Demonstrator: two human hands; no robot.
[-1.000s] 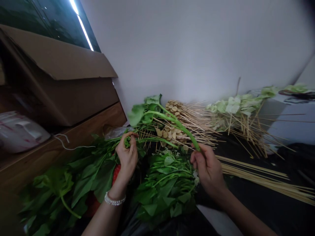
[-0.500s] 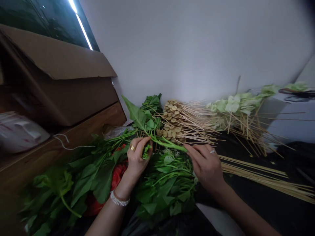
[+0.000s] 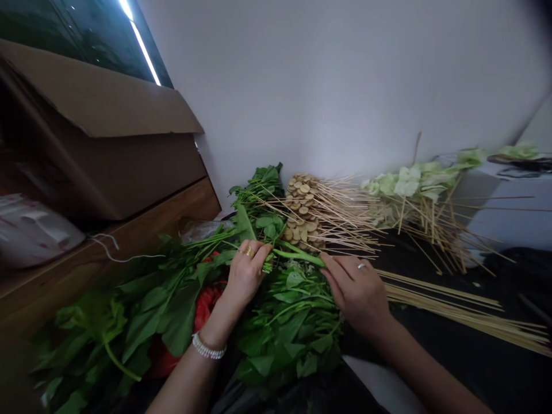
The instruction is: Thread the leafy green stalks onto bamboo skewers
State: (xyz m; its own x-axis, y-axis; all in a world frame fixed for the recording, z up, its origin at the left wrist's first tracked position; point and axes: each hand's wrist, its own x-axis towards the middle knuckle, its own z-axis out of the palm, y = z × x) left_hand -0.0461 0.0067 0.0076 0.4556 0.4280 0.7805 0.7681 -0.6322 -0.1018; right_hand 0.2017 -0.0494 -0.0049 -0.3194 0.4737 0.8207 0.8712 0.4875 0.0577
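Note:
My left hand [image 3: 245, 275], with a gold ring and a pearl bracelet, is closed around the leafy end of a long green vegetable stalk [image 3: 297, 255]. My right hand [image 3: 354, 286] pinches the other end of that stalk between thumb and fingers. The stalk lies almost level just above a pile of leafy greens [image 3: 290, 322] in front of me. More loose greens [image 3: 142, 313] spread out to the left over something red.
Skewered mushroom slices [image 3: 302, 215] lie behind the hands. Pale cabbage skewers [image 3: 414, 187] lie at the back right. Bare bamboo sticks [image 3: 457, 310] run along the dark surface on the right. A cardboard box [image 3: 112, 144] sits on a wooden ledge at the left.
The stalk, held up and arched a second ago, has been brought down level over the greens. My left hand moved right and closed on its leafy end; my right hand lowered.

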